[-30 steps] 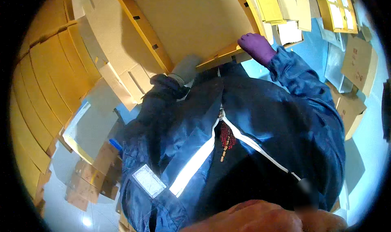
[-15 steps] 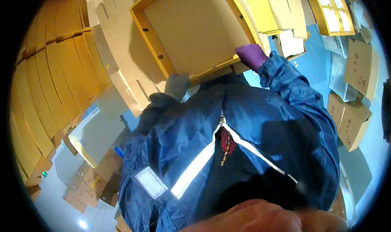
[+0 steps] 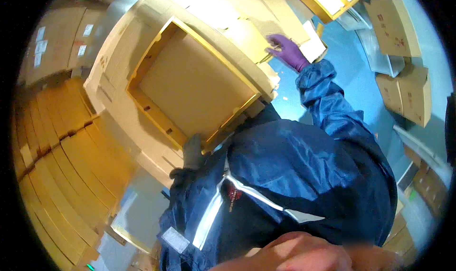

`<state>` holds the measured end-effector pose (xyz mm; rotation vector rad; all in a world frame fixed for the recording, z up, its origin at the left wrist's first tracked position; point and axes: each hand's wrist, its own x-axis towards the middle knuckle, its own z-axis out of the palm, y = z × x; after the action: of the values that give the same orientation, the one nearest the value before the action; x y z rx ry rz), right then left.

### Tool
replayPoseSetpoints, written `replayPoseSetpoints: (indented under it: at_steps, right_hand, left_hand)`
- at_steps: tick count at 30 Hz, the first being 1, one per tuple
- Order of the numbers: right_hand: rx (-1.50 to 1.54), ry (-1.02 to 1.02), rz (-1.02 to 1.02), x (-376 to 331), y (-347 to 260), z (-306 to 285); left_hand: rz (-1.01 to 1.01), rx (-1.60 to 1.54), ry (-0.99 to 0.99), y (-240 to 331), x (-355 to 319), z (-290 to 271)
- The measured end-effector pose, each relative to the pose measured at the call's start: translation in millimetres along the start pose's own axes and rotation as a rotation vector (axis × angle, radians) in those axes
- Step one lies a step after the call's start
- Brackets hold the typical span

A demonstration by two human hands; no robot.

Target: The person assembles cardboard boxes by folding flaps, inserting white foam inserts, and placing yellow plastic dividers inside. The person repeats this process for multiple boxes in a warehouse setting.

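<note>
A shallow yellow-edged cardboard tray (image 3: 218,54) lies tilted on flattened brown cardboard in front of my body, its inside a bare brown base. At the tray's near corner, my left hand (image 3: 192,151), in a grey glove, grips the wall; some fingers are hidden. My right hand (image 3: 289,52), in a purple glove, is off the tray to its right. Thumb and fingers are curved and apart, with nothing seen between them. Close by its fingertips lie flat yellow cardboard pieces (image 3: 244,38), overlit in part.
Stacked yellow-brown cardboard (image 3: 71,176) fills the left side, with brown cartons (image 3: 61,43) behind. A yellow divided box with white panels (image 3: 327,2) sits at the far right. Open brown cartons (image 3: 394,26) and a clear plastic bin (image 3: 380,52) line the right over a blue floor (image 3: 346,76).
My right hand has let go of the tray's right corner and opened beside the yellow cardboard pieces. The tray appears lower and turned in view; my left hand stays at its near corner.
</note>
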<state>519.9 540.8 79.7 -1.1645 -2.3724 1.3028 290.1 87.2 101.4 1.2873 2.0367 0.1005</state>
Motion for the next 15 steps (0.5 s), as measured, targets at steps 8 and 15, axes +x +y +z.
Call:
replayPoseSetpoints:
  at_steps: [8,15]
  right_hand:
    - [-0.348,0.176,0.868,-281.1,394.3,-91.9]
    - [0.442,0.267,1.492,-593.3,386.7,93.2]
  left_hand:
    - [-0.052,-0.274,0.06,34.9,30.7,8.6]
    - [-0.24,-0.01,-0.115,30.0,48.8,39.5]
